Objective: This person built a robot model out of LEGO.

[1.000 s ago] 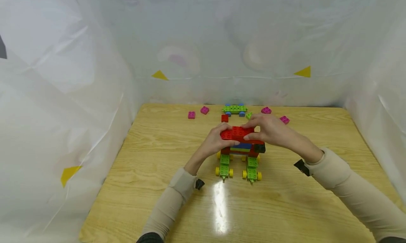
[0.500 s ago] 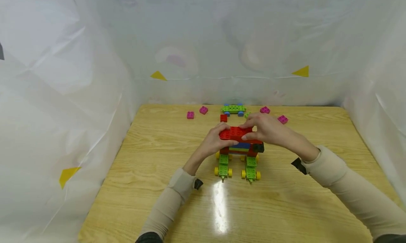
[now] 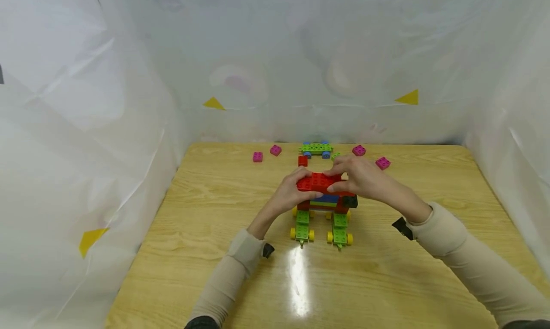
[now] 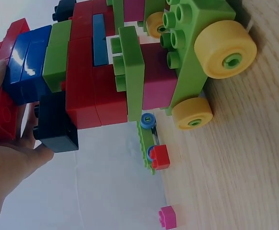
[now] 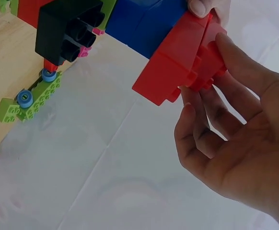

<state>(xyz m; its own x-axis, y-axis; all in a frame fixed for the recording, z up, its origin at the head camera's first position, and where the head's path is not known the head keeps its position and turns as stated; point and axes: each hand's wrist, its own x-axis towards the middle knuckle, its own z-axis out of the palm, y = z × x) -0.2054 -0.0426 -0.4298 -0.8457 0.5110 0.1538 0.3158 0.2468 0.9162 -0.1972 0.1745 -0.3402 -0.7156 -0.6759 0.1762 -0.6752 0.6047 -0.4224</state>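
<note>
A tall model of toy building bricks stands on green wheeled bases (image 3: 302, 230) with yellow wheels (image 4: 226, 49). Red bricks (image 3: 319, 179) top it, over blue bricks (image 4: 30, 62), a green layer and more red. Black bricks (image 5: 63, 36) stick out at its sides. My left hand (image 3: 287, 194) grips the red top from the left, thumb on the near face. From the right, my right hand (image 3: 363, 177) pinches the uppermost red brick (image 5: 210, 60) between thumb and fingers. Part of the top is hidden under the fingers.
Behind the model on the wooden table (image 3: 206, 224) are a green car base (image 3: 315, 148) with blue wheels, a loose red brick (image 3: 302, 161) and a small green brick (image 3: 336, 156). Several pink bricks (image 3: 257, 156) lie along the back. White sheeting (image 3: 275, 80) surrounds the table.
</note>
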